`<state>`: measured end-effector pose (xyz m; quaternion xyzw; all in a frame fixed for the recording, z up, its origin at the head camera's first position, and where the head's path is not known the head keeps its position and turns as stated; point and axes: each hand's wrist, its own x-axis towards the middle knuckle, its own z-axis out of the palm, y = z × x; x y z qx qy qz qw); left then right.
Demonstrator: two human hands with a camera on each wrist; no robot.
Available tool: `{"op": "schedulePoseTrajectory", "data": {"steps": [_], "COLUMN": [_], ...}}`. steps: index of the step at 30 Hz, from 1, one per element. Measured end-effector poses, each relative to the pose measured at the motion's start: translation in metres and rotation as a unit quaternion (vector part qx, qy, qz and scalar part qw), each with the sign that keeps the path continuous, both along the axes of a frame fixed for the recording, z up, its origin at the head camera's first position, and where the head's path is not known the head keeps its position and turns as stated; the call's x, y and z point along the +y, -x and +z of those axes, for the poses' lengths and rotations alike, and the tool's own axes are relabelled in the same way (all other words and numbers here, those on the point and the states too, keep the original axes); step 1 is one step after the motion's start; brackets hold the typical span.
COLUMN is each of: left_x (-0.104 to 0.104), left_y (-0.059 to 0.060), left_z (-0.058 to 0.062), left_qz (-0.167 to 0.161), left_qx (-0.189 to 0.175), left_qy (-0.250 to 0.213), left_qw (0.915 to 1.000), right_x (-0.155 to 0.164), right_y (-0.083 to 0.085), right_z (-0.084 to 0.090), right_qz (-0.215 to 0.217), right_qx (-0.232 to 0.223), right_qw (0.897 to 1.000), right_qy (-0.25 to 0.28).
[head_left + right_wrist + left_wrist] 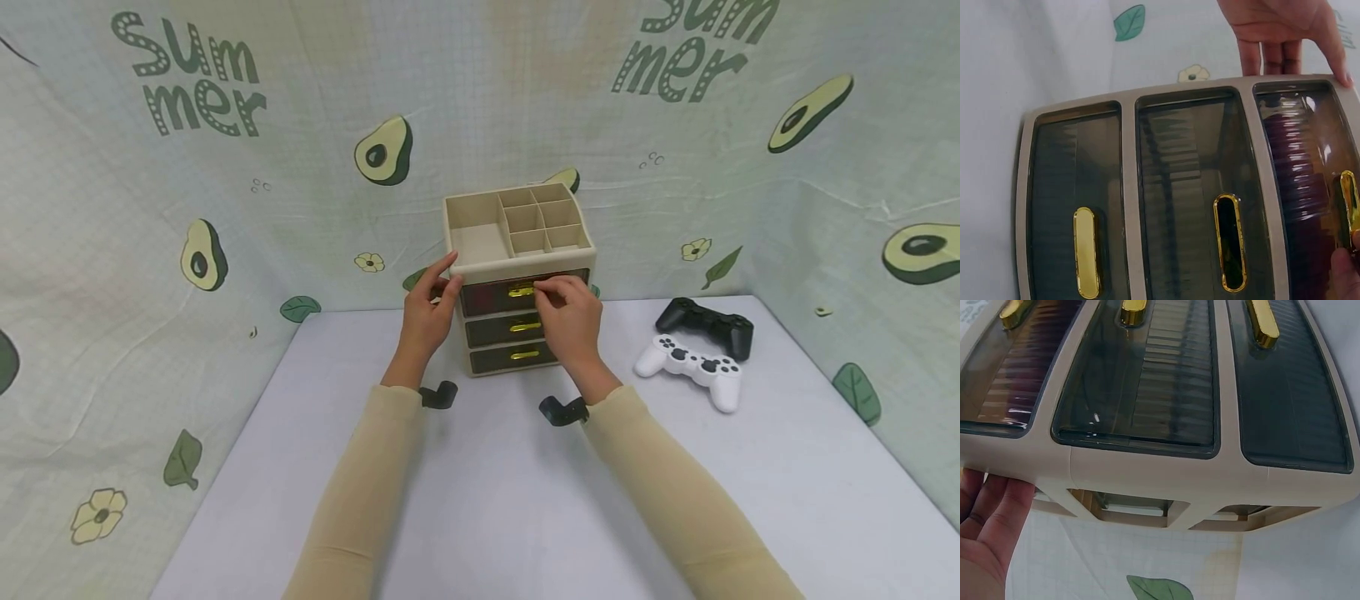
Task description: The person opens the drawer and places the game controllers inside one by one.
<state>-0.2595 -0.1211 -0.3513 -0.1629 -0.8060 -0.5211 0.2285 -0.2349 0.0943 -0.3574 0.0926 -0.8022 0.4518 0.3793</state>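
Note:
A beige desktop organizer (498, 271) stands at the back of the table, with three dark see-through drawers and an open compartment top. My left hand (427, 321) rests against its left side, thumb at the upper front corner. Straight fingers lie along that side wall in the left wrist view. With thumb and fingertips, my right hand (576, 323) pinches the gold handle (521, 292) of the top drawer (480, 300). Something dark red (1294, 162) shows through that drawer's front in the right wrist view. All three drawers look closed.
To the right lie a black game controller (705, 323) and a white game controller (693, 367), close together on the white table (495, 500). A patterned cloth (300, 167) hangs behind the organizer and along both sides.

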Motion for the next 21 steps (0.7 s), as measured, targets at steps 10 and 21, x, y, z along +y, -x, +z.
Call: {"op": "schedulePoseTrajectory", "data": {"steps": [10,21], "left_x": [-0.0003,0.0004], "left_y": [0.0000,-0.0011], "left_z": [0.0007,0.0020], "left_qz": [0.000,-0.001], "left_qx": [0.005,0.005], "left_qy": [-0.002,0.000], "left_qw": [1.0000,1.0000], "right_x": [-0.0009,0.0027], "right_y": [0.0028,-0.0014], "right_z": [-0.0005,-0.0029], "right_qz": [0.011,0.033], "right_qx": [-0.029,-0.063], "right_qw": [0.999,0.996], "right_qy": [0.021,0.056]}}
